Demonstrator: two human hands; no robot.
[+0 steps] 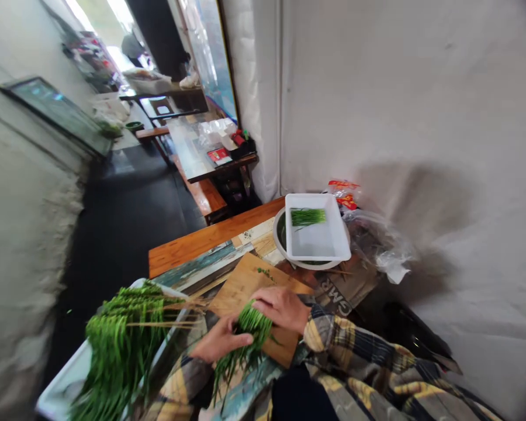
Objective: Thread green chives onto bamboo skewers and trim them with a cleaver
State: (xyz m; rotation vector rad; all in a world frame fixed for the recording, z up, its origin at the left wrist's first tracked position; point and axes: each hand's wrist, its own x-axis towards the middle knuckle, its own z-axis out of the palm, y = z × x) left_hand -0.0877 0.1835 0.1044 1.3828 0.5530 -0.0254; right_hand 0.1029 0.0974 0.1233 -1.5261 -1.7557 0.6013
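My left hand (219,342) is closed around a bundle of long green stalks (245,345) lying across a wooden cutting board (245,280). My right hand (280,307) rests on top of the same bundle, fingers curled over it near the cut ends. Both sleeves are yellow and dark plaid. A large heap of the same green stalks (118,345) lies on a white tray (65,380) to the left. Farther along the table, a white rectangular tub (318,240) holds a small bunch of cut green stalks (307,216).
The tub sits over a round bowl (280,234) on a wooden table (201,242). Clear plastic bags (377,242) and a red packet (344,193) lie by the white wall. Beyond stand another table (210,158) with packets and a bench (204,196).
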